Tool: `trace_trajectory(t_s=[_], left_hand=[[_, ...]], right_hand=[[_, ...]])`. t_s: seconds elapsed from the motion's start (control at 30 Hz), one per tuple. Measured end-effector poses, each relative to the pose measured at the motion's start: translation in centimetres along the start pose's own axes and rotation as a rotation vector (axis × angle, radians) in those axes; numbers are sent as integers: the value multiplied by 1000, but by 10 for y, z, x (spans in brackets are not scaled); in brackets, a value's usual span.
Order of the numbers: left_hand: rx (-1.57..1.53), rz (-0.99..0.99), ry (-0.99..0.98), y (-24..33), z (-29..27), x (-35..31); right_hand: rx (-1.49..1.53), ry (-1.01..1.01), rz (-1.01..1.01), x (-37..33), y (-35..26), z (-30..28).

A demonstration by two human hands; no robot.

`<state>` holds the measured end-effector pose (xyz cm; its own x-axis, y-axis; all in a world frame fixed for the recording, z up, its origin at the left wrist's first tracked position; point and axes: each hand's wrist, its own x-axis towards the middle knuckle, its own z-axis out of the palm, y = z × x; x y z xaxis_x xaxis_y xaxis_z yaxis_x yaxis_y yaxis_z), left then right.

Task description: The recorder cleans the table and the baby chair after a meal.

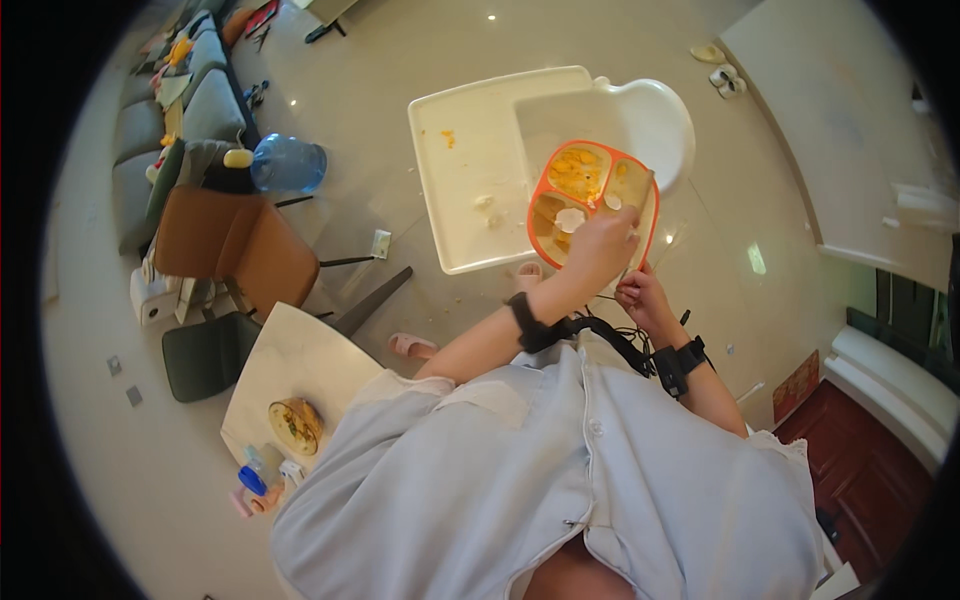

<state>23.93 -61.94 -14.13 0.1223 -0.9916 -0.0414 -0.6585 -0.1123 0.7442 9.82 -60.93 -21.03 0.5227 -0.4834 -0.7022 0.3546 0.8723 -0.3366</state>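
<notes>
A divided plate (pixel 533 222) with an orange rim is tilted beside a white high chair tray (pixel 465 250). Yellow-orange food bits (pixel 578 172) lie in one compartment and a whitish piece (pixel 570 219) in another. My left hand (pixel 603 243) reaches over the plate, fingers closed near a small pale oval thing (pixel 612 202); what they hold is hidden. At the plate's near right edge, my right hand (pixel 643 298) is closed on the rim. Black bands circle both wrists.
Food scraps (pixel 448 138) dot the tray, attached to a white high chair seat (pixel 655 115). To the left stand a brown chair (pixel 225 235), a blue water jug (pixel 290 164) and a table (pixel 270 370) with a bowl of food (pixel 296 425). A pink slipper (pixel 412 346) lies below.
</notes>
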Motion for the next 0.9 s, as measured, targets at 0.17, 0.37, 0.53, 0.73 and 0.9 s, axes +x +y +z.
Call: trace_trajectory(t_s=[0.17,0.37,0.53,0.73,0.9], left_hand=[[136,76,-89,0,-15,6],[102,32,550,-165,-127,81],[286,-138,650,-336,-154,99],[380,29,473,-364,-98,108],[121,158,133,-315,-37,49]], right_hand=[[-31,17,-43,-3,-5,0],[-52,76,-84,-15,-11,-30],[-38,134,-83,-40,-14,-46],[3,160,-70,-54,-5,-49],[85,150,-96,-55,2,-50]])
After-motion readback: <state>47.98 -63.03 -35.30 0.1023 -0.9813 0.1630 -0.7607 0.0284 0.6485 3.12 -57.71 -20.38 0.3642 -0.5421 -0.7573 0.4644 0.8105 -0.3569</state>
